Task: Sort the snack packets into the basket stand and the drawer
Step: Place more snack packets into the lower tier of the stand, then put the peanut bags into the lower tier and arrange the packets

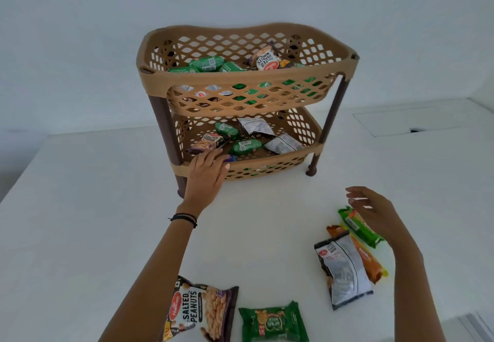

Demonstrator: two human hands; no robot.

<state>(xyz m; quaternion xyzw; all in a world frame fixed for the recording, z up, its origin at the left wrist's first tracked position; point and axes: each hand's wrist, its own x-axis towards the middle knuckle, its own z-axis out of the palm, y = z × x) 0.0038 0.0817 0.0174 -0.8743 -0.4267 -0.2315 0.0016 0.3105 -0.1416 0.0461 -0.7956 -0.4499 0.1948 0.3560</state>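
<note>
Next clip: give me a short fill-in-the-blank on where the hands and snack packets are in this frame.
1. The left hand reaches to the ____ tier of the tan plastic lattice basket stand.
2. The right hand hovers open over a long ____ packet on the white table.
3. The packet beside the left forearm reads "Salted ____".

Missing: lower; green; Peanuts

Left hand [207,170] reaches flat to the lower tier's front rim of the basket stand [240,77], a purple packet edge [232,158] at its fingertips; right hand [374,210] hovers, fingers spread, over a green packet [359,228]; peanuts packet [203,312] lies near.
</note>
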